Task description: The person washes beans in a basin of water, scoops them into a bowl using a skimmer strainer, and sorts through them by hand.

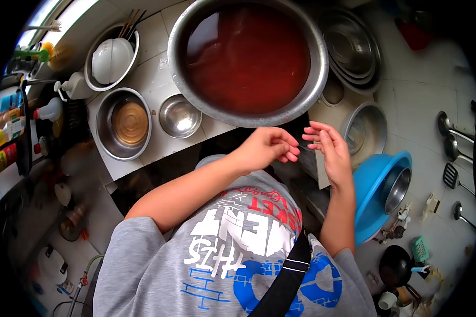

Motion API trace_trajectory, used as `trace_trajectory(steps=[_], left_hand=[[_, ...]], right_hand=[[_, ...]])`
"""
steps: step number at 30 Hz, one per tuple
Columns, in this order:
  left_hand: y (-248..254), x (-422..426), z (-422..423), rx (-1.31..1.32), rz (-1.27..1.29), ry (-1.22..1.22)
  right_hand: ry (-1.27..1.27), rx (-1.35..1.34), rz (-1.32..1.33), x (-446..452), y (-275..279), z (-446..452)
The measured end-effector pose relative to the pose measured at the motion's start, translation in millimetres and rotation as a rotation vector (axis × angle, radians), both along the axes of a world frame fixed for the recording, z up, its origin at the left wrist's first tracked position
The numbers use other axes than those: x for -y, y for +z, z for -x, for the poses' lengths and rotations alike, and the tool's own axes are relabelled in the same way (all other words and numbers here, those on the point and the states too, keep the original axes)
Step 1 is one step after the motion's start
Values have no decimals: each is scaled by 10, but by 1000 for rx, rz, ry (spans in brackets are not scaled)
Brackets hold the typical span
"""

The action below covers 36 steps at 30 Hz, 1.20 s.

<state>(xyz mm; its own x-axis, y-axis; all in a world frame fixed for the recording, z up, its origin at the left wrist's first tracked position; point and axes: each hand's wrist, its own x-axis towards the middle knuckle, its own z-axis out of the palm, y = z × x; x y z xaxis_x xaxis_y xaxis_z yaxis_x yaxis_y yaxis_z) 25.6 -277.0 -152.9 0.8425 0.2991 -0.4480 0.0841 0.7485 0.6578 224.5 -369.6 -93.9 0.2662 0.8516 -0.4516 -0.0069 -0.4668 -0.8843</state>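
Wide metal basin (319, 63) of red liquid (248, 58).
Near it, left hand (273, 145) and right hand (329, 149) are loosely curled, empty; a steel bowl (138, 46) holds white crockery (111, 62).

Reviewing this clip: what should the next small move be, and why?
Probably ease the left hand and right hand forward over the large metal basin: both look empty, fingers loosely bent, and sit on the wearer's side of it, with its reddish liquid straight ahead.
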Motion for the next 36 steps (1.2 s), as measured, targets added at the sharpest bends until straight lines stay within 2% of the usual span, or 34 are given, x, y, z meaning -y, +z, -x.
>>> trace_trajectory(steps=[1,6,9,14,16,21,23,27,31,32,36], left_hand=[[34,-43,43,9,115,43],[28,-141,189,71,323,150],[-2,-157,221,103,392,169],[45,-200,223,116,398,151],[44,-221,233,109,369,138],[82,-262,231,-73,42,5],[48,-259,259,-70,-82,-34],[65,-332,337,-50,-114,-118],[73,-429,424,-90,-229,-202],[23,-413,457,-49,-282,-153],[181,-632,580,-58,-406,-207]], right_hand=[[22,3,3,0,11,2],[73,-96,-5,-18,30,69],[106,-148,-2,-25,31,101],[0,-206,16,4,6,138],[-27,-150,43,-28,18,188],[26,35,144,-92,51,251],[-20,-38,68,-136,-24,309],[31,38,3,-271,-157,358],[92,158,-10,-507,-177,390],[87,160,-4,-581,-170,412],[126,226,-39,-957,-243,547]])
